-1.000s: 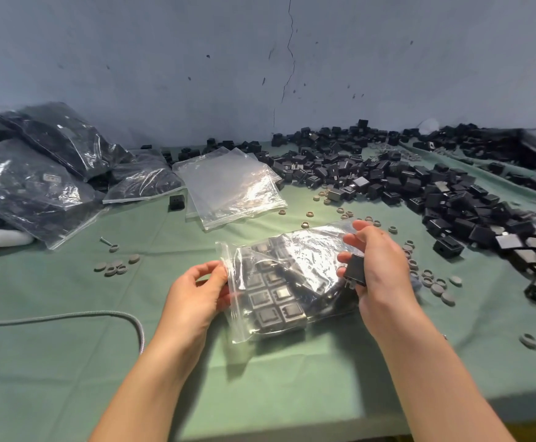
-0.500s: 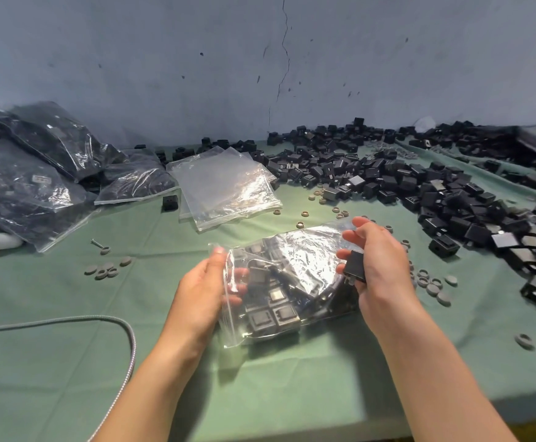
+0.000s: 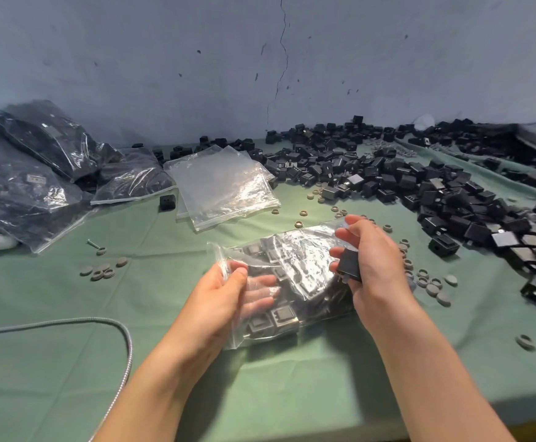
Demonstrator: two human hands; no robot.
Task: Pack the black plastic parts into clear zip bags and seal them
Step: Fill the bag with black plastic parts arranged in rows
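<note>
A clear zip bag (image 3: 295, 260) partly filled with black plastic parts lies on the green cloth in front of me. My left hand (image 3: 225, 295) holds the bag's open left end, thumb on top of the film and fingers showing through the plastic inside it. My right hand (image 3: 371, 266) holds the bag's right side and grips a loose black part (image 3: 349, 264) between thumb and fingers. A big heap of loose black parts (image 3: 403, 183) spreads across the right and back of the table.
A stack of empty clear bags (image 3: 225, 186) lies behind the held one. Filled bags (image 3: 30, 173) pile up at the left. Small grey rings and caps (image 3: 432, 282) are scattered around. A braided metal hose (image 3: 120, 327) curves at the near left. The table's front edge runs bottom right.
My left hand has moved right from the bag's outer edge and slid its fingers into the bag's mouth. My right hand has kept its hold on the black part.
</note>
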